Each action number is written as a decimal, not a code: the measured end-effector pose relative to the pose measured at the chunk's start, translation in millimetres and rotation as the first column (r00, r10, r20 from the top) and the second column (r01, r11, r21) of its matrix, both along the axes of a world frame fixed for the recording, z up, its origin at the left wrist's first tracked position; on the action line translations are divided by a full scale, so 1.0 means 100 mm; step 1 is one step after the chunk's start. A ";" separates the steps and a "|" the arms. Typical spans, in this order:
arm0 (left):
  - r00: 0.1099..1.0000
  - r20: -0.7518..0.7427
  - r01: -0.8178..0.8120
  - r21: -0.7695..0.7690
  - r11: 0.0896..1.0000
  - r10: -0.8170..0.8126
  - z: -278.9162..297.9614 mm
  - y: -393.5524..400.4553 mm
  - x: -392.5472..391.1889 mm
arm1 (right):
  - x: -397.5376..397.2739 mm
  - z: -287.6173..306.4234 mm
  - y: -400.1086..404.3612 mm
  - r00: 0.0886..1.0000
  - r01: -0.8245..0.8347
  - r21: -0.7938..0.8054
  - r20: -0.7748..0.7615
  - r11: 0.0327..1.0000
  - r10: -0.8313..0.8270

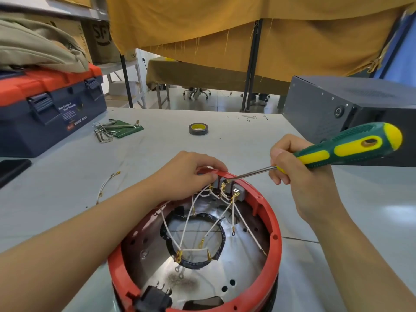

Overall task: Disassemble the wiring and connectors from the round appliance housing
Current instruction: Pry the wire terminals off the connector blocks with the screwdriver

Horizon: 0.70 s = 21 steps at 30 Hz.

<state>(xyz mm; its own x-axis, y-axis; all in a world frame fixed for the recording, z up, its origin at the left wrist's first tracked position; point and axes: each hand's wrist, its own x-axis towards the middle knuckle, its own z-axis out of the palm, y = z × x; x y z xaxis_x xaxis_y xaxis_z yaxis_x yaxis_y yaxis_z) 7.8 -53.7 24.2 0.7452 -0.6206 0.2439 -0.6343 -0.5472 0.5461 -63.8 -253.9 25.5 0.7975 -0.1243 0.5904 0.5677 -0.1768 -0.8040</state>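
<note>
You have the round red plastic appliance housing (275, 224) open side up on the pale grey worktop (67, 181), right in front of you. Your left hand (189, 174) rests on the far rim with its fingers curled down at the grey connector block (229, 188), seemingly steadying it. Your right hand (299, 174) is wrapped round the green-and-yellow-handled screwdriver (351, 147), whose metal tip sits at a brass terminal (224, 184) on that block.

The step in hand looks like prying a spade terminal off the block. Several white insulated wires (191, 224) with brass ends run from the block down across the shiny metal floor, and some ends hang loose near the black taped ring (222, 239), so the job seems partly done.

Next, you likely need a small levering push at the terminal while your left hand keeps the block from shifting. One loose white wire (105, 184) lies on the worktop to the left.
</note>
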 end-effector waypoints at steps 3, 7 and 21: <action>1.000 0.002 0.004 0.005 1.000 -0.004 0.00 0.01 0.00 | 0.00 0.00 0.00 1.000 -0.011 -0.004 -0.005 1.000 0.011; 1.000 0.005 -0.002 0.009 1.000 0.001 0.00 0.01 -0.01 | 0.00 0.01 -0.02 1.000 -0.023 -0.007 -0.021 1.000 0.023; 1.000 -0.020 -0.014 0.011 1.000 0.014 0.02 0.00 -0.03 | 0.19 -0.10 -0.11 0.967 0.063 0.470 -0.246 0.880 0.062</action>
